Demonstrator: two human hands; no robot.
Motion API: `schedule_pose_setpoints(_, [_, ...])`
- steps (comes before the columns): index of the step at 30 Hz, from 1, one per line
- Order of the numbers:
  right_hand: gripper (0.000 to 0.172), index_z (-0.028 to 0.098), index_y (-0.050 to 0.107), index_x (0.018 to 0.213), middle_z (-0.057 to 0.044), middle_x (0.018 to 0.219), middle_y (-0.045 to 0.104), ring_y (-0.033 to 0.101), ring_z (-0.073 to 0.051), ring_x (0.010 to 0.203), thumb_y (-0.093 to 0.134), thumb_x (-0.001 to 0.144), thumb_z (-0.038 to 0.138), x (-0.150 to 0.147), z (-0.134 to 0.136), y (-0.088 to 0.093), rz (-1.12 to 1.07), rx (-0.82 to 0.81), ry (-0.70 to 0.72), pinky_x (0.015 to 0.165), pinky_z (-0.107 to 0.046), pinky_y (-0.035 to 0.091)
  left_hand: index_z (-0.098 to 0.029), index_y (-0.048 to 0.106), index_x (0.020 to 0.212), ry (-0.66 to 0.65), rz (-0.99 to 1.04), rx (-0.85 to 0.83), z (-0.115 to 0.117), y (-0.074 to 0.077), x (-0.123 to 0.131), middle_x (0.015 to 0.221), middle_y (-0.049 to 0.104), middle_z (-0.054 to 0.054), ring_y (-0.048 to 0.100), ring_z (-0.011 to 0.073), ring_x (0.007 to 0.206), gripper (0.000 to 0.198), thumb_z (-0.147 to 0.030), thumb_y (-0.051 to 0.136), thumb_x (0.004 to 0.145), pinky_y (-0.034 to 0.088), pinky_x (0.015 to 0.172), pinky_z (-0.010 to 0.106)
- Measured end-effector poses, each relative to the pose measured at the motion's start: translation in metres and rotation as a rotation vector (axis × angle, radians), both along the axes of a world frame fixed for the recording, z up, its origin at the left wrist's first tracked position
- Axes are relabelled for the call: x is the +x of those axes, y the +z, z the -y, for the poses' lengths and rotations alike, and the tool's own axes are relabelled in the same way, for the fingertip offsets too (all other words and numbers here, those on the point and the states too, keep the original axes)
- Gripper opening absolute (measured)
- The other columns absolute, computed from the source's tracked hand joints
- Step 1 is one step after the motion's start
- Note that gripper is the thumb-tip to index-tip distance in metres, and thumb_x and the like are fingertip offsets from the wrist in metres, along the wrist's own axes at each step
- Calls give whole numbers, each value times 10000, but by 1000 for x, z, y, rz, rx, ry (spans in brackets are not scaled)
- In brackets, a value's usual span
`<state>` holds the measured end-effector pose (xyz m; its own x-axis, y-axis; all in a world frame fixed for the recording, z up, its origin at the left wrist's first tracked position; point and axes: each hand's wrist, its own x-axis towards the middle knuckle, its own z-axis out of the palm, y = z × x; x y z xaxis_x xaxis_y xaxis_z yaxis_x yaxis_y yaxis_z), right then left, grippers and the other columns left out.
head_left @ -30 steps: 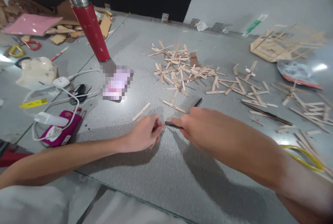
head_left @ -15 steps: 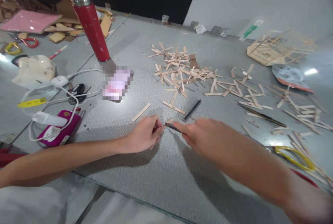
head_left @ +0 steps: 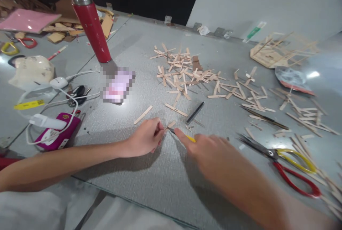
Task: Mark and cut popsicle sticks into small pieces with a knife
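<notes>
My left hand [head_left: 146,136] is closed near the table's front middle, pinching a small wooden stick piece [head_left: 171,125] that pokes out by its fingertips. My right hand [head_left: 208,148] grips a yellow-handled craft knife [head_left: 191,138], index finger stretched along it, and the dark tip touches the wood beside my left fingertips. Just beyond my hands lie two flat wooden sticks [head_left: 143,114] [head_left: 176,110] and a black pen-like tool [head_left: 195,113]. Small shavings [head_left: 189,127] rest between that tool and my right hand.
Wooden stick pieces [head_left: 184,73] are heaped ahead. Scissors [head_left: 271,153] lie at the right, a wooden frame [head_left: 269,53] behind. At the left are a red bottle [head_left: 93,30], a phone [head_left: 119,85], keys [head_left: 78,93] and a purple power bank [head_left: 60,132] with cables.
My right hand has shifted slightly down and turned, showing the knife's yellow handle. The scissors at the right are now uncovered by my forearm. The whole view has moved slightly.
</notes>
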<state>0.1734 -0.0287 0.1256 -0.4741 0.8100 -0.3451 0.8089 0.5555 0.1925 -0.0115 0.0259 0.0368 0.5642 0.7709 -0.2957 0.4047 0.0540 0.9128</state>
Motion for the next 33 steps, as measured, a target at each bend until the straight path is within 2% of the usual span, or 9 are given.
schedule_pose_setpoints(3, [770, 169, 542, 1466, -25, 774, 708, 626, -130, 529, 517, 731, -60, 6, 22, -20, 0, 31, -79, 488, -249, 409, -224, 396, 786, 16, -27, -28, 0, 1, 2, 528, 521, -101, 453, 56, 322, 220, -140, 452, 981, 327, 357, 165])
schedule_pose_setpoints(6, [791, 181, 513, 1493, -30, 827, 714, 628, -118, 542, 500, 739, -58, 14, 28, -29, -50, 54, -69, 509, -244, 440, -225, 399, 796, 18, -30, -35, 0, 1, 2, 537, 522, -100, 458, 62, 324, 207, -158, 461, 982, 326, 353, 171])
schedule_pose_setpoints(11, [668, 173, 555, 1453, -4, 682, 644, 605, -152, 586, 536, 808, -2, 25, -1, -20, -110, 33, 4, 521, -268, 336, -225, 398, 803, -12, 14, 19, 1, -5, -2, 551, 547, -84, 470, 63, 343, 197, -223, 460, 989, 341, 389, 175])
schedule_pose_setpoints(15, [369, 226, 685, 1231, -9, 769, 670, 582, -132, 647, 517, 930, 94, 32, -33, -7, -310, -109, 45, 575, -273, 296, -232, 389, 818, -18, 18, 12, 1, -5, -3, 578, 554, -78, 481, 72, 344, 185, -246, 451, 991, 343, 376, 184])
schedule_pose_setpoints(19, [270, 238, 718, 1079, 6, 797, 681, 552, -101, 625, 490, 979, 134, 35, -43, 0, -402, -197, 18, 589, -275, 281, -232, 404, 856, -102, -69, 11, -4, 5, -4, 582, 573, -70, 490, 88, 331, 178, -297, 453, 1015, 330, 353, 194])
schedule_pose_setpoints(25, [481, 272, 673, 1287, 29, 617, 601, 479, -105, 487, 553, 875, 55, 30, -22, -11, -170, -38, 14, 508, -306, 133, -189, 594, 833, -252, -201, 129, -12, 31, -13, 526, 565, -67, 474, 80, 354, 172, -277, 576, 980, 375, 464, 209])
schedule_pose_setpoints(29, [624, 264, 614, 1403, 25, 579, 601, 515, -118, 465, 578, 823, 37, 27, -11, -16, -67, 13, 30, 491, -319, 100, -179, 689, 817, -278, -297, 315, -18, 32, -16, 611, 633, -25, 599, 133, 561, 141, -277, 697, 918, 463, 667, 264])
schedule_pose_setpoints(31, [632, 250, 611, 1405, 24, 588, 613, 538, -122, 470, 585, 809, 41, 28, -8, -17, -75, 33, 54, 486, -319, 117, -178, 716, 898, -263, -320, 483, -23, 23, -16, 795, 707, 22, 666, 194, 776, 159, -315, 786, 856, 489, 809, 324])
schedule_pose_setpoints(33, [645, 221, 613, 1397, 22, 601, 623, 552, -123, 470, 571, 786, 21, 31, -3, -18, -80, 59, 85, 479, -316, 151, -213, 721, 1112, -337, -232, 676, -29, 12, -16, 1146, 711, 82, 633, 273, 1111, 393, -404, 857, 797, 443, 1003, 406])
